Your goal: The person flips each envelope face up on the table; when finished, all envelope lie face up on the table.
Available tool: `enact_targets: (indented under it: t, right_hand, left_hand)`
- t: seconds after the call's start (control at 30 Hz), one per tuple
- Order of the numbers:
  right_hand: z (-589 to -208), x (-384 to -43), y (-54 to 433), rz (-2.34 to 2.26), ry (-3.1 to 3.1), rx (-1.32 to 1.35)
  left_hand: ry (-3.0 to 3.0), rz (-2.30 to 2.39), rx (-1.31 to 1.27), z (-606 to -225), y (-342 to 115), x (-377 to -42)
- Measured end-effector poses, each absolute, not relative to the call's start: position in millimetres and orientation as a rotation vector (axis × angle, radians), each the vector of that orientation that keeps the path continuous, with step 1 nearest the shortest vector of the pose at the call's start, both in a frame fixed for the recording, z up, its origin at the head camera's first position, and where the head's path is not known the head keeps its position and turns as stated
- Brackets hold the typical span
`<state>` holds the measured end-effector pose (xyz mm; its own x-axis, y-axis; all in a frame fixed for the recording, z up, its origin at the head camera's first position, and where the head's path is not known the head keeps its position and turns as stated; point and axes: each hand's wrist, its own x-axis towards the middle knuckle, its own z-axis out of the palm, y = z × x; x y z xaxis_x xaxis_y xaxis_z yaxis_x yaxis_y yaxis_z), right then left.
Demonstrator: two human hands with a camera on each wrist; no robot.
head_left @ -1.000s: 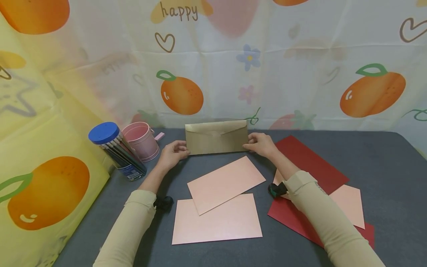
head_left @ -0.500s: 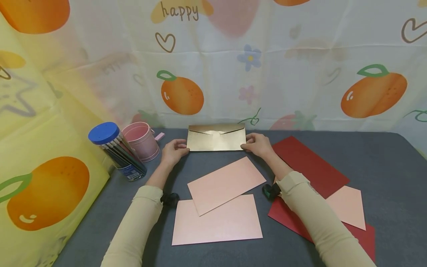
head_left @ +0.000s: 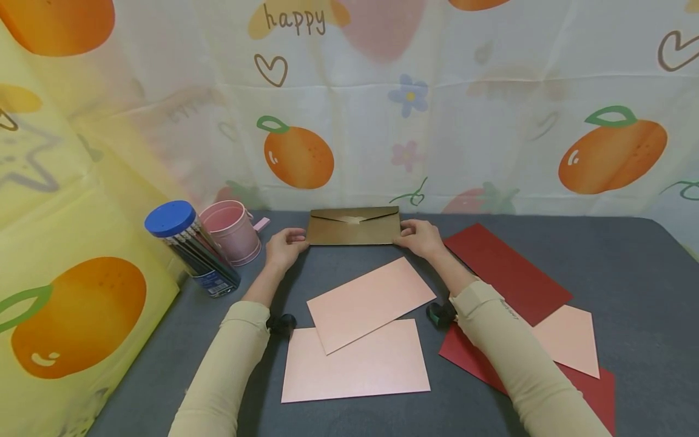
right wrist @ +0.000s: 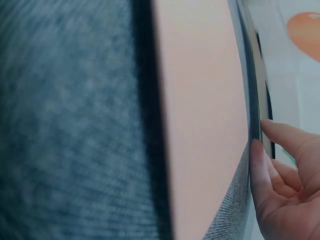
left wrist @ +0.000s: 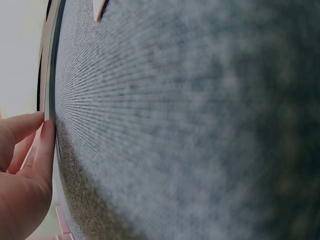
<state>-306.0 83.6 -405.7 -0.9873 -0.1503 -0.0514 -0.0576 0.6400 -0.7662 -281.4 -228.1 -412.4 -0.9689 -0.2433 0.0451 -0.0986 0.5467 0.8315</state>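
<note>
A gold envelope (head_left: 354, 229) with its flap side up lies low at the back of the table, close to the curtain. My left hand (head_left: 285, 247) pinches its left end near the front corner. At the opposite end my right hand (head_left: 423, 239) pinches the right corner between thumb and fingers. The left wrist view shows the thumb and a finger (left wrist: 46, 150) at the envelope's thin edge (left wrist: 46, 75). Similarly, the right wrist view has the fingertips (right wrist: 257, 152) on either side of the edge. Two pink envelopes (head_left: 371, 303) lie in front, one overlapping the other.
To the left stand a clear jar of pencils with a blue lid (head_left: 191, 246) and a small pink bucket (head_left: 232, 233). Red envelopes (head_left: 508, 273) and another pink envelope (head_left: 570, 340) overlap on the right, partly under my right forearm. A fruit-print curtain (head_left: 355, 121) hangs behind the table.
The gold envelope has come down from a raised, tilted position to lie flatter at the back of the table. Both hands moved with it, keeping their hold on its ends.
</note>
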Motion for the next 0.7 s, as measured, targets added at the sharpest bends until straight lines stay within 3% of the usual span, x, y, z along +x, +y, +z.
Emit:
enact_targets:
  t: [0.7]
  right_hand:
    - [-404.7, -306.0, 78.9, -1.2, 2.687, -0.17]
  left_hand:
    - [-2.722, -1.267, 0.177, -411.7, -224.6, -275.2]
